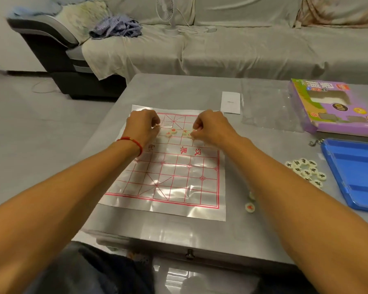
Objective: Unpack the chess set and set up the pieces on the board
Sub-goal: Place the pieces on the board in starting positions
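- The board (168, 166), a glossy sheet with red lines, lies flat on the grey table (179, 90); a few red-marked pieces (173, 131) sit along its far rows.
- The left hand (142, 124) pinches a pale piece at the far left; the right hand (210, 126) pinches another just right of centre.
- Judging by that, each piece wants setting squarely on a line crossing, mirrored left and right, with a light touch so the sheet stays unrumpled.
- Black-marked pieces (306, 170) wait in a cluster beside the blue tray (353, 166), one red piece (250, 207) near the right forearm, the purple box (331, 107) beyond.
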The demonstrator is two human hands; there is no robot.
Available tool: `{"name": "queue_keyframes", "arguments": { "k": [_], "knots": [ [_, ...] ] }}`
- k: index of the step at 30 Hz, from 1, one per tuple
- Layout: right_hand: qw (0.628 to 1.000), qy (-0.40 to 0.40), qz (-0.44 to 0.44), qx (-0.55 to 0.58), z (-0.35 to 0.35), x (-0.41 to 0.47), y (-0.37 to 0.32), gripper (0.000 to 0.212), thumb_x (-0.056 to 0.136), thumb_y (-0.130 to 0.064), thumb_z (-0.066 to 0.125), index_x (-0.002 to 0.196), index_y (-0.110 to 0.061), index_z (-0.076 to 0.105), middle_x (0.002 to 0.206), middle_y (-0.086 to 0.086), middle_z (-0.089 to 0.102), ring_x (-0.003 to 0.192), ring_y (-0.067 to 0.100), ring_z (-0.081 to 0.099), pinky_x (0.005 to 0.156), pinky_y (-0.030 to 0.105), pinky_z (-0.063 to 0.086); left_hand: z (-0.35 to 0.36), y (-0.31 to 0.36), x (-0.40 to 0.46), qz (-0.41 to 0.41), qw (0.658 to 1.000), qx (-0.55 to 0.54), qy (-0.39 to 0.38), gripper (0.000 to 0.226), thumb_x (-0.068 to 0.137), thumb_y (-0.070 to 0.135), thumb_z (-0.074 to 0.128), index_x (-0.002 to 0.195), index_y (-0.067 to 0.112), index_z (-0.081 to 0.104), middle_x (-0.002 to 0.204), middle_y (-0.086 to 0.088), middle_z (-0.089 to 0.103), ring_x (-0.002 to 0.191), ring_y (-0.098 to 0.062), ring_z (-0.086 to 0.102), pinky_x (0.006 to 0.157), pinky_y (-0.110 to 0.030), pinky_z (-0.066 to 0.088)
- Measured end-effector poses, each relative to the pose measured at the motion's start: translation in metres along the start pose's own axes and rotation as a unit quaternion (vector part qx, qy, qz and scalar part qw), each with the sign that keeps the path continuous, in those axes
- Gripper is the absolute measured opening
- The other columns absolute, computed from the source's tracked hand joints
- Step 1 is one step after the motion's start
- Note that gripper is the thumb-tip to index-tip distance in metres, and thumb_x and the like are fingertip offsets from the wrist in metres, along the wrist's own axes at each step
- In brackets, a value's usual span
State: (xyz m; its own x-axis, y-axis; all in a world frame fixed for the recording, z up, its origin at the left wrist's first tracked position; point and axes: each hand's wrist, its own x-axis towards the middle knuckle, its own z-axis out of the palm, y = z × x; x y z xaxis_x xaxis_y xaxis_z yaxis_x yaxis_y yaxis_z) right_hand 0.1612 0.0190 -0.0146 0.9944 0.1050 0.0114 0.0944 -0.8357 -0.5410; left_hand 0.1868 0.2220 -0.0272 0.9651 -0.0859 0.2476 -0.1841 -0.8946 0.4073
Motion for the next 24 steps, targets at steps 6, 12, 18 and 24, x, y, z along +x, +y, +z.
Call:
{"name": "queue_keyframes", "arguments": {
  "k": [6, 12, 18, 24],
  "knots": [
    [0.999, 0.037, 0.023, -0.017, 0.020, 0.044, -0.006, 0.023, 0.086, -0.018, 0.075, 0.106, -0.011, 0.067, 0.107, 0.008, 0.066, 0.091, 0.025, 0.063, 0.078, 0.030, 0.053, 0.008, 0.000, 0.020, -0.043, 0.998, -0.016, -0.033, 0.023, 0.087, 0.012, 0.069, 0.110, 0.008, 0.069, 0.105, -0.010, 0.069, 0.092, -0.022, 0.062, 0.095, -0.034, 0.051],
    [0.998, 0.026, 0.003, -0.061, 0.032, 0.069, -0.017, 0.021, 0.090, -0.018, 0.070, 0.110, -0.010, 0.067, 0.104, 0.010, 0.066, 0.088, 0.025, 0.062, 0.085, 0.033, 0.053, 0.016, 0.001, 0.030, -0.050, 0.998, -0.011, -0.044, 0.022, 0.087, 0.011, 0.068, 0.109, 0.009, 0.069, 0.106, -0.010, 0.068, 0.086, -0.019, 0.058, 0.091, -0.031, 0.051],
    [0.997, 0.005, -0.001, -0.074, 0.036, 0.078, -0.015, 0.022, 0.089, -0.020, 0.072, 0.108, -0.009, 0.067, 0.106, 0.011, 0.066, 0.092, 0.026, 0.062, 0.087, 0.034, 0.055, 0.018, 0.003, 0.033, -0.054, 0.996, -0.006, -0.076, 0.028, 0.086, 0.014, 0.070, 0.114, 0.010, 0.068, 0.108, -0.009, 0.068, 0.086, -0.018, 0.058, 0.091, -0.031, 0.051],
    [0.998, 0.040, -0.025, -0.038, 0.004, 0.050, -0.001, 0.023, 0.093, -0.023, 0.067, 0.114, -0.012, 0.068, 0.111, 0.007, 0.067, 0.094, 0.021, 0.062, 0.091, 0.031, 0.052, 0.003, 0.022, 0.019, -0.055, 0.995, 0.006, -0.088, 0.035, 0.085, 0.016, 0.071, 0.119, 0.012, 0.065, 0.123, -0.010, 0.063, 0.107, -0.028, 0.060, 0.098, -0.036, 0.047]
  ]
}}
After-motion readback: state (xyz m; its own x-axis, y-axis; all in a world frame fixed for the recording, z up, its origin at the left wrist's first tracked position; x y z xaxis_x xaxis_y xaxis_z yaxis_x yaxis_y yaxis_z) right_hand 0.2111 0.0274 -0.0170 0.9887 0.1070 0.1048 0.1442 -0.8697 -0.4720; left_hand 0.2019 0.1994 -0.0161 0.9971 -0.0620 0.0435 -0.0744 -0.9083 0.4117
